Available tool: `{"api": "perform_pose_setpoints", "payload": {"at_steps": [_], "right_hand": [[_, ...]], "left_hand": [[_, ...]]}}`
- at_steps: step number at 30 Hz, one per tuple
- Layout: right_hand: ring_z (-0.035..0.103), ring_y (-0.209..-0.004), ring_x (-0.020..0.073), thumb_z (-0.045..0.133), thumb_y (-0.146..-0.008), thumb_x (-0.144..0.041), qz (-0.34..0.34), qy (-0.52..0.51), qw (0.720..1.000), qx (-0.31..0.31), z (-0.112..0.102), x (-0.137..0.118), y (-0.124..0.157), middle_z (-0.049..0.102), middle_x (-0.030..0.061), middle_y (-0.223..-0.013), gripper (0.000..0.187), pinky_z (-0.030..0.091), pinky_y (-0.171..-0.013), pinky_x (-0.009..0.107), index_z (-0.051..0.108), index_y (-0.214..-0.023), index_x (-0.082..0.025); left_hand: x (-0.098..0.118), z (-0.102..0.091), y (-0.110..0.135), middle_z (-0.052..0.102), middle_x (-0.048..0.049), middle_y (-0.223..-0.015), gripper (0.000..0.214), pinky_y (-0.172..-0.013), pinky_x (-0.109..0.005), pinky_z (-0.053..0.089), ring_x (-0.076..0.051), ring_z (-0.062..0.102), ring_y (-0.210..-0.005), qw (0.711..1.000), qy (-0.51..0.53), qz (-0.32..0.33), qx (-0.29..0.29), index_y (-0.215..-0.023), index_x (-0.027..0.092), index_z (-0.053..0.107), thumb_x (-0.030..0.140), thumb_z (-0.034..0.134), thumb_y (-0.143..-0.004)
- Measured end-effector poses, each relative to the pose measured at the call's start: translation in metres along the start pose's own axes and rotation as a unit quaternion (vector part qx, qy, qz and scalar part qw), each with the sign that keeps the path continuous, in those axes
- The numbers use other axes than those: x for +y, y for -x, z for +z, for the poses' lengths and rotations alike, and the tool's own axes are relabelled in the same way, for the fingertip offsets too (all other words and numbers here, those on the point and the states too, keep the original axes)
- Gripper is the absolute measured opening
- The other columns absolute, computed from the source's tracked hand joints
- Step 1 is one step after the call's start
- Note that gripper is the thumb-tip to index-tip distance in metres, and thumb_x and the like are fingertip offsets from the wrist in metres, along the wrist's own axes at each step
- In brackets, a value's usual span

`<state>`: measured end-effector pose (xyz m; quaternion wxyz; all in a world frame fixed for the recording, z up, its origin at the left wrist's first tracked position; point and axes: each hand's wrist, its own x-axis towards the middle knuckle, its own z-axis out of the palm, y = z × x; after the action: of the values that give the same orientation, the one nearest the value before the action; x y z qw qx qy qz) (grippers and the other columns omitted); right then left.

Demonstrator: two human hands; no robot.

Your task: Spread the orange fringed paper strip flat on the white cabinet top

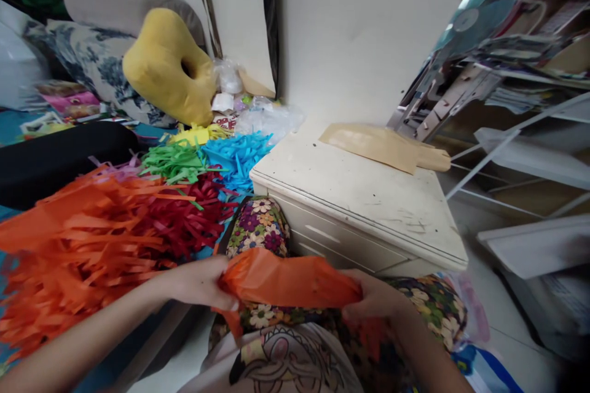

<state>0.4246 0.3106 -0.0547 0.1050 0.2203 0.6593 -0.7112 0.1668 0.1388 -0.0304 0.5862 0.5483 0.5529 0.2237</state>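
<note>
Far left: a big pile of orange paper cut into thin strips (69, 252), soft and shaggy like grass. Beside it, dark red paper strips (193, 215), then green paper strips (175, 163), a little yellow bunch (196, 134) and bright blue paper strips (239, 156). All lying close together, some touching and mixed at the edges. Behind, a lumpy yellow cushion with a hole in it (168, 67), smooth and puffy.

Low down, near the lap: left hand (200, 282) with fingers closed on the left end of a floppy orange sheet of thin paper (286, 282). Right hand (375, 298) with fingers closed on the right end. Sheet stretched between both hands, just above the flowery trousers (260, 230), crinkled and a bit shiny.

Good way to do this bit, probably: hold both ends gently, pull flat without yanking, since paper this thin likely tears fast. Keep the edges lined up and the thumbs near the top edge. Better kept off the piles, so no loose strips get caught.

To the right: a cream wooden desk with drawers (359, 196), hard, flat and scratched on top. On its far side, a flat brown paper envelope (382, 144). Further right, white wire shelves (520, 153) with stacked papers.
</note>
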Motion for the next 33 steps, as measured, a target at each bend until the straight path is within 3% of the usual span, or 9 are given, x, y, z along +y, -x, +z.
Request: {"api": "perform_pose_setpoints", "payload": {"at_steps": [5,8,12,15,17,22,25,33], "right_hand": [[0.049,-0.065,0.0116,0.057,-0.053,-0.017,0.001,0.201,0.979,0.036,-0.008,-0.01,0.019,0.057,-0.0001,-0.076,0.044,0.042,-0.057,0.019,0.057,-0.097,-0.013],[0.049,-0.063,0.0124,0.05,-0.056,-0.017,0.022,0.299,0.951,0.073,-0.012,-0.014,0.028,0.056,0.0005,-0.071,0.033,0.04,-0.055,0.02,0.059,-0.088,-0.012],[0.049,-0.056,0.0112,0.043,-0.059,-0.016,0.033,0.348,0.931,0.102,-0.019,-0.02,0.039,0.055,-0.0003,-0.062,0.019,0.038,-0.049,0.018,0.057,-0.072,-0.013],[0.053,-0.064,0.0144,0.043,-0.06,-0.018,0.04,0.378,0.912,0.152,-0.027,-0.025,0.047,0.059,0.0018,-0.071,0.021,0.042,-0.056,0.021,0.058,-0.075,-0.015],[0.055,-0.069,0.0168,0.044,-0.061,-0.022,0.042,0.394,0.899,0.185,-0.034,-0.026,0.052,0.061,0.0034,-0.077,0.024,0.044,-0.061,0.024,0.059,-0.079,-0.016],[0.057,-0.076,0.0191,0.046,-0.066,-0.029,0.019,0.396,0.887,0.236,-0.055,-0.021,0.06,0.061,0.0034,-0.086,0.03,0.046,-0.067,0.026,0.057,-0.091,-0.018],[0.057,-0.079,0.0194,0.046,-0.068,-0.032,0.006,0.401,0.876,0.268,-0.065,-0.021,0.059,0.061,0.0029,-0.091,0.034,0.046,-0.07,0.027,0.054,-0.098,-0.019],[0.056,-0.075,0.0175,0.045,-0.067,-0.026,-0.043,0.436,0.843,0.311,-0.08,-0.038,0.059,0.06,0.0022,-0.082,0.024,0.044,-0.069,0.027,0.054,-0.087,-0.017]], "left_hand": [[0.014,-0.015,0.004,0.043,0.0038,-0.056,0.015,-0.05,-0.015,0.034,-0.007,0.04,-0.054,0.993,-0.115,0.006,0.01,-0.06,0.012,0.049,0.026,0.05,-0.067],[0.025,-0.02,0.005,0.047,0.0038,-0.056,0.01,-0.049,-0.015,0.032,-0.008,0.043,-0.054,0.974,-0.226,0.012,0.025,-0.063,0.013,0.051,0.023,0.05,-0.066],[0.044,-0.024,0.005,0.054,-0.0001,-0.061,0.006,-0.051,-0.02,0.031,-0.013,0.049,-0.057,0.898,-0.43,-0.036,0.091,-0.066,0.016,0.052,0.02,0.049,-0.062],[0.055,-0.03,0.004,0.057,-0.0025,-0.064,0.008,-0.053,-0.022,0.031,-0.016,0.053,-0.061,0.852,-0.503,-0.078,0.119,-0.066,0.018,0.053,0.02,0.046,-0.064],[0.059,-0.037,0.002,0.057,-0.0017,-0.063,0.009,-0.053,-0.021,0.032,-0.015,0.052,-0.06,0.857,-0.495,-0.082,0.121,-0.066,0.018,0.053,0.023,0.046,-0.065],[0.062,-0.056,-0.007,0.048,0.0028,-0.054,0.017,-0.046,-0.017,0.03,-0.009,0.045,-0.051,0.918,-0.38,-0.038,0.105,-0.063,0.015,0.051,0.03,0.045,-0.069],[0.062,-0.067,-0.016,0.047,0.0031,-0.056,0.02,-0.047,-0.016,0.032,-0.009,0.044,-0.053,0.938,-0.33,-0.008,0.103,-0.065,0.013,0.052,0.032,0.047,-0.068],[0.064,-0.101,-0.051,0.057,0.0023,-0.071,0.026,-0.059,-0.017,0.039,-0.01,0.05,-0.066,0.965,-0.238,0.03,0.105,-0.078,0.012,0.057,0.034,0.052,-0.065]]}}
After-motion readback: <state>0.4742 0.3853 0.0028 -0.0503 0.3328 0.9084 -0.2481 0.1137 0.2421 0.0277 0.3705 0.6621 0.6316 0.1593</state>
